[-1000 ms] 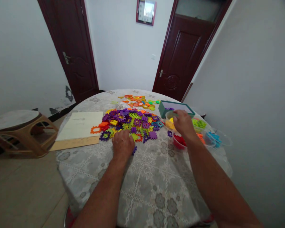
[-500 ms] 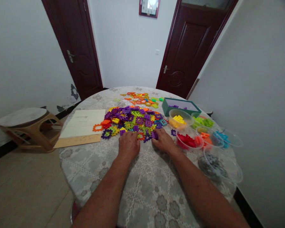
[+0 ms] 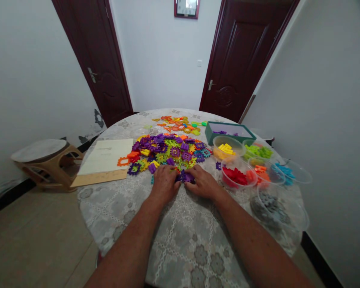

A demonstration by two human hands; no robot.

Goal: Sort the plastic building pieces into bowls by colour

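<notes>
A heap of gear-edged plastic building pieces (image 3: 175, 152), in purple, lime, yellow and orange, lies mid-table. At its near edge my left hand (image 3: 164, 182) is closed, its fingertips at the left end of a purple gear-edged piece (image 3: 184, 176). My right hand (image 3: 203, 183) grips the same piece from the right, thumb and fingers bent round it. Parts of the piece are covered by the fingers. Just left of my left hand lie a purple block (image 3: 151, 168) and a bit of a teal piece (image 3: 152, 180).
On the right stand clear tubs of yellow pieces (image 3: 226, 149), red pieces (image 3: 235, 175), lime, orange, blue and grey pieces (image 3: 268, 206). Behind them is a green box (image 3: 210, 138). A paper sheet (image 3: 106, 156) lies left; orange pieces (image 3: 174, 124) are scattered at the back.
My right hand has moved left and nearer to me, closing in on my left hand. The purple piece now sits between both hands. The view has shifted slightly.
</notes>
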